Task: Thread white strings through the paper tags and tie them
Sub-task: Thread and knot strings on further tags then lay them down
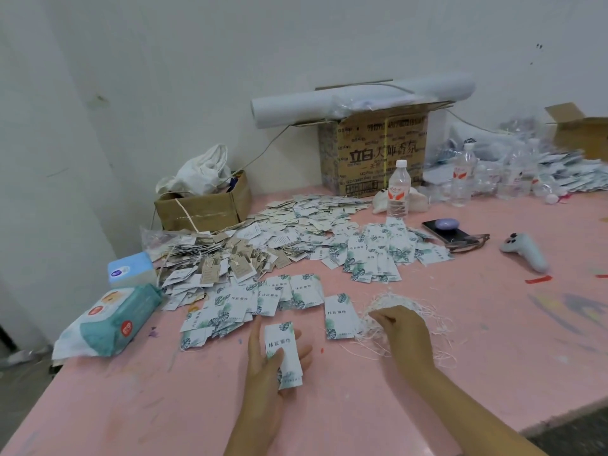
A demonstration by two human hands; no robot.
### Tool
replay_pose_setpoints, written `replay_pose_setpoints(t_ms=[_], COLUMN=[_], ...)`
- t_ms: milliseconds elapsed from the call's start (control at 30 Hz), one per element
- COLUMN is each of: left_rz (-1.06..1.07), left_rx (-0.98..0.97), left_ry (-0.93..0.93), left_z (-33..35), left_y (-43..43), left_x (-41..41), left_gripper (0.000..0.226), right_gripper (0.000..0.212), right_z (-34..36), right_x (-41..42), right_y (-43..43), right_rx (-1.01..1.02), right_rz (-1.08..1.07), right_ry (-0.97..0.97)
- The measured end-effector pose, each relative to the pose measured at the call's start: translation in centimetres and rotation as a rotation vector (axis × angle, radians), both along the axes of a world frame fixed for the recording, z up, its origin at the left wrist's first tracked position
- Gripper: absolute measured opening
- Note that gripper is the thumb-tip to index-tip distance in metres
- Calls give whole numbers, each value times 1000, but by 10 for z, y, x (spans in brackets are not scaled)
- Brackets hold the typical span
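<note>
White leaf-printed paper tag (283, 353) lies lengthwise in the left hand (263, 370), thumb pinning it; right of that tag, the right hand (406, 335) curls into tangled white strings (391, 299), grasp unclear.

White leaf-printed paper tag (283, 352) held in left hand (266, 366), loose tags (378, 251) heaped beyond, tangled white strings (388, 304) under right hand (404, 330)
</note>
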State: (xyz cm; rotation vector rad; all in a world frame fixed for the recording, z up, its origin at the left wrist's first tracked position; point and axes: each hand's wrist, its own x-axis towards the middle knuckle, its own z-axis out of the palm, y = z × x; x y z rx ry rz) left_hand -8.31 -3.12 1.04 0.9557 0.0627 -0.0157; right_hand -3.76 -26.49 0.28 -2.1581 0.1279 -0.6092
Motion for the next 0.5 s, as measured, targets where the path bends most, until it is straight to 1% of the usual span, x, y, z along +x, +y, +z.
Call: replay_pose_setpoints(t_ms=[67,167,233,267,300,367,433,467,500], left_rz=[7,-17,-17,-16,-19,-26,-14,-11,-8], left_rx=[40,130,251,333,418,558,642,671,710], left_ry=[0,17,2,-11,-24,-45,-87,-112,-129], left_z=[0,-2,-2,-3,-4,-6,-9,-10,-12], left_y=[1,2,0,-3,-6,-10,-10,-10,-10], left_x=[2,4,3,3,2,2,3,3,2], left_gripper=[54,39,35,35,37,43,43,40,36], right_gripper=[12,17,23,27,31,38,29,25,25], right_z=[7,32,51,59,63,60,41,30,20], right_x=[1,4,3,3,1,-5,-14,-20,-25], right_y=[-2,4,14,22,32,55,78,88,96], right_rx=[-3,-53,-105,-109,-101,-102,-109,-109,-136], right_rz=[2,-67,-80,-53,1,192,421,513,572], right_ry=[-56,-183,-292,-331,-345,-308,-260,-258,-280])
